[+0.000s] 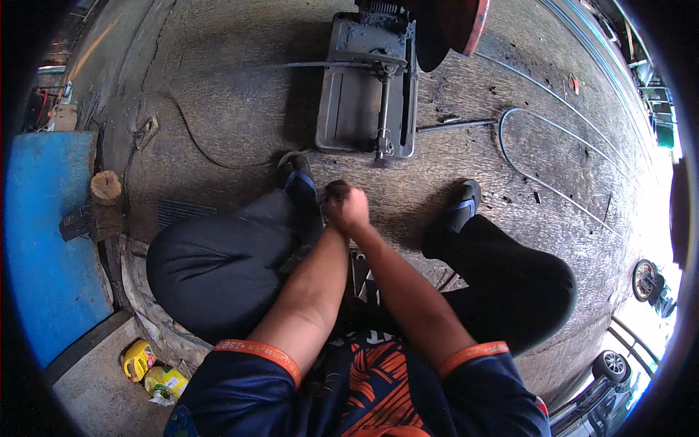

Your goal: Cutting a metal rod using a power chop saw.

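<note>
My two hands meet in front of me, between my feet. My right hand (352,209) is closed and lies over my left hand (336,192), whose fingers look dark and curled. Whatever they may hold is hidden and too small to make out. Just beyond them stands a cut-off saw (328,120) with a grey metal base, a clamp screw (384,102) and a red wheel guard (477,25). A thin metal rod (298,65) reaches out to the left from its clamp. Neither hand touches the saw.
A bent bar (520,166) and long rods (561,98) lie on the right of the worn floor. A cable (191,131) curves at left, near a stack of thin rods (182,211). A blue panel (51,233), wooden block (106,187) and yellow packages (138,360) are farther left.
</note>
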### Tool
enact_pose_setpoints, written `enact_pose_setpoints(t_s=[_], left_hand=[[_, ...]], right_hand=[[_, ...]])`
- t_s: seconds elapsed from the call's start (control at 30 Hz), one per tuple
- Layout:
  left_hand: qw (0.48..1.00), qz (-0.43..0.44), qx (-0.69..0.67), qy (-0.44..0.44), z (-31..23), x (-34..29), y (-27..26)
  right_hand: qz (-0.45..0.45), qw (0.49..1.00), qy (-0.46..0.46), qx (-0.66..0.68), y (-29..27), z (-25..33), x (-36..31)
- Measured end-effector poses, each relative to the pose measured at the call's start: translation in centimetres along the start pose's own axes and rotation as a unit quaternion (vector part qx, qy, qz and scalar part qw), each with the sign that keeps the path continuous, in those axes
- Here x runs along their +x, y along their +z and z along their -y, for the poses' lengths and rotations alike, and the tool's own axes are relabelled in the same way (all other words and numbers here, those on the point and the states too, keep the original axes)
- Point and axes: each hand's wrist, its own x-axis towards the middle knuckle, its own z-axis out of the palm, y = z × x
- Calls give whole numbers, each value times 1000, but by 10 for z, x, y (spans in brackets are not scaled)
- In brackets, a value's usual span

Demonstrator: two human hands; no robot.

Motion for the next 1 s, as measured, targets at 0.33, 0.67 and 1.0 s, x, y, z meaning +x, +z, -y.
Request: enact_pose_setpoints(t_s=[0.33, 0.67, 1.0], left_hand=[[888, -153, 427, 76, 39, -48, 104], [766, -158, 542, 309, 18, -21, 105], [531, 45, 715, 452, 44, -86, 134]], right_hand=[[-256, 808, 402, 346, -43, -68, 25], [-287, 919, 263, 63, -32, -54, 14], [-98, 596, 343, 719, -58, -103, 30]])
